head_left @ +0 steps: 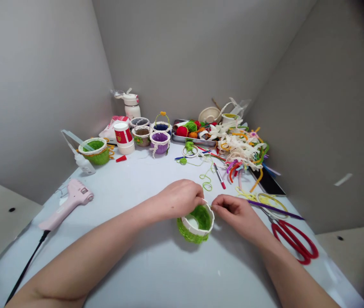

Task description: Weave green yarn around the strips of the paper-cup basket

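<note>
Rim work, apparently. Left hand (182, 197) pinches green yarn-covered cup (192, 236) at rim; right hand (238, 214), fingertips pressed together alongside, contents unclear. Next calls for steady left grip.

Table (156, 265) layout: basket (193, 236) sits between my left hand (183, 196) and right hand (235, 209).
Glue gun (68, 203) to my left, glue bottle (85, 166) behind it, next to a second basket (100, 157). Back left: drink bottle (132, 112), basket cluster (160, 146) in front and to its right. Back centre: tray (195, 140) with yarn balls (182, 131) in it, strip heap (239, 149) to its right. Marker (219, 176) between basket and tray. Scissors (294, 243) right of my right forearm.
</note>
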